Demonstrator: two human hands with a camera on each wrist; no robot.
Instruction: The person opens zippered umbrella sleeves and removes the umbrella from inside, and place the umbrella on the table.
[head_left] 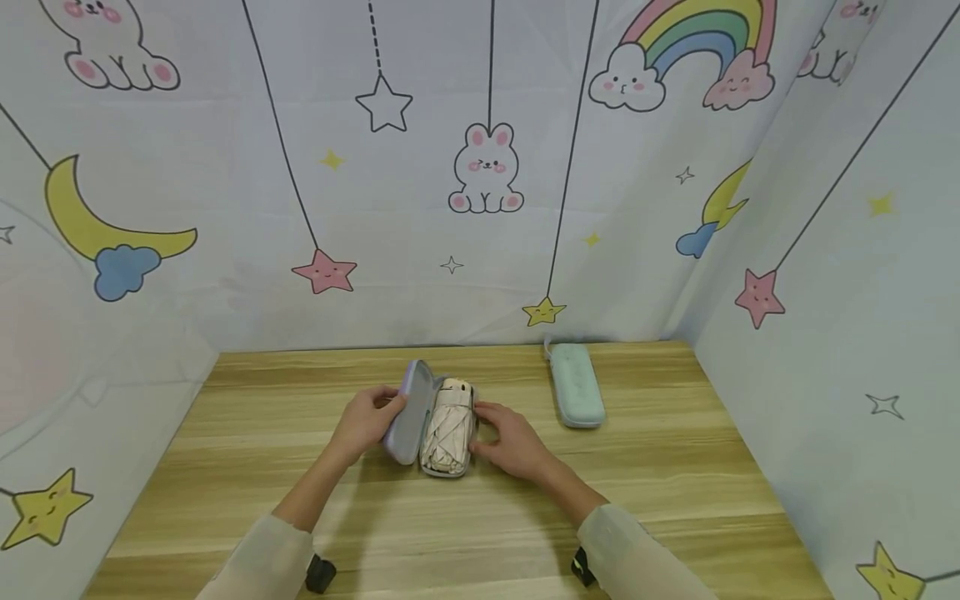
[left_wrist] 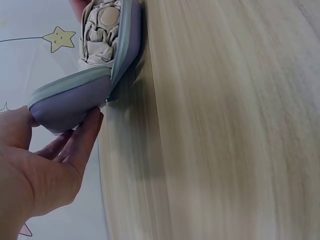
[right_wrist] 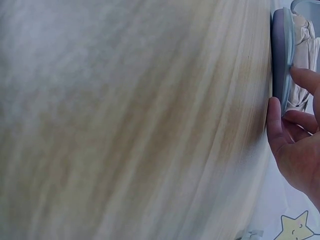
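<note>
A lavender zip case [head_left: 407, 412] lies unfolded on the table, its lid raised on the left side. Inside its other half sits a folded cream compact umbrella [head_left: 450, 429], its rounded end showing in the left wrist view. My left hand [head_left: 365, 423] holds the lid's outer edge between thumb and fingers, seen closely on the purple lid [left_wrist: 72, 102]. On the opposite side, my right hand [head_left: 513, 442] rests its thumb and fingers against the case's rim and side wall [right_wrist: 280, 55]. The umbrella is in the case and neither hand grips it.
A mint-green zip case [head_left: 577, 387] with a strap lies closed at the back right of the wooden table [head_left: 660, 467]. Cloth with cartoon prints [head_left: 405, 217] hangs behind the table and along both sides.
</note>
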